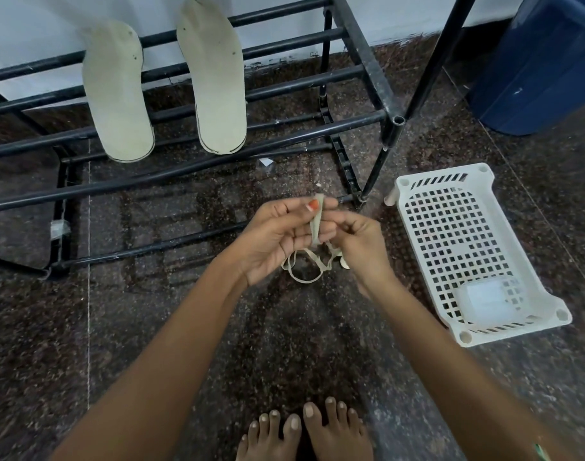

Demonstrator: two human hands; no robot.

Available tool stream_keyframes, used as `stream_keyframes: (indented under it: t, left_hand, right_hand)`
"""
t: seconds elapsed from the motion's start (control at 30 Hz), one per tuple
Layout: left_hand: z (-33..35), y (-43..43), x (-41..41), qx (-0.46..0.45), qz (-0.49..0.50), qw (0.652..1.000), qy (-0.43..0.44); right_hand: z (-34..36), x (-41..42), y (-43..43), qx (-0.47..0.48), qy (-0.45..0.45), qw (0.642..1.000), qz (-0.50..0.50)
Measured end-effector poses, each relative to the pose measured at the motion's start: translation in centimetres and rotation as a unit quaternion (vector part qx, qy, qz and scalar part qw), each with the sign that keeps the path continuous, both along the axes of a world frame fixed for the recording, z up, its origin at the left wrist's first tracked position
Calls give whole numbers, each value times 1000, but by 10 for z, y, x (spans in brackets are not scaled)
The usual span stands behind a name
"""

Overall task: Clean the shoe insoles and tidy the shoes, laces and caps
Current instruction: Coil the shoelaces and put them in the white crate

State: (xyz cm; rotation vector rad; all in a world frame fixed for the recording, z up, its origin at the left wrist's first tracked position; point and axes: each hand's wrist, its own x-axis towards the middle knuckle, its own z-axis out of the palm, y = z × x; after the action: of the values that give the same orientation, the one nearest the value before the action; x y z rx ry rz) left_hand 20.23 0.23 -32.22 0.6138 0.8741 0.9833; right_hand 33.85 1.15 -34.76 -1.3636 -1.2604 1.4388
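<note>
A beige shoelace point(317, 224) is folded into a short bundle between both my hands, above the dark floor. My left hand point(277, 234) pinches the bundle's top between thumb and fingers. My right hand point(357, 241) grips the lace from the right side, fingers curled. Loose loops of the lace point(304, 267) hang below the hands. Two pale insoles point(118, 94) point(214, 81) lie side by side across the bars of the black shoe rack point(361, 54).
A white perforated plastic basket point(477, 181) sits on the floor at the right, with a translucent box point(487, 301) in its near end. A blue bin point(544, 61) stands at the far right. My bare feet point(304, 434) are at the bottom edge.
</note>
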Motion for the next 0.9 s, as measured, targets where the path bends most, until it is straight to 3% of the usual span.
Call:
stream_keyframes:
  t: [0.1, 0.23, 0.43, 0.63, 0.9]
  left_hand:
    - [-4, 4, -1, -2, 62, 998, -12]
    - [-14, 6, -2, 0, 98, 994, 39]
    - [-27, 7, -1, 37, 57, 964, 255]
    - [-31, 4, -4, 69, -34, 921, 382]
    - [-18, -2, -7, 22, -122, 966, 228]
  right_hand:
    - [-7, -6, -7, 50, -83, 994, 44]
    - [-8, -9, -10, 140, -195, 964, 117]
    - [1, -2, -4, 203, -284, 925, 147]
    - [11, 3, 10, 185, -223, 948, 133]
    - [11, 12, 31, 118, -88, 987, 57]
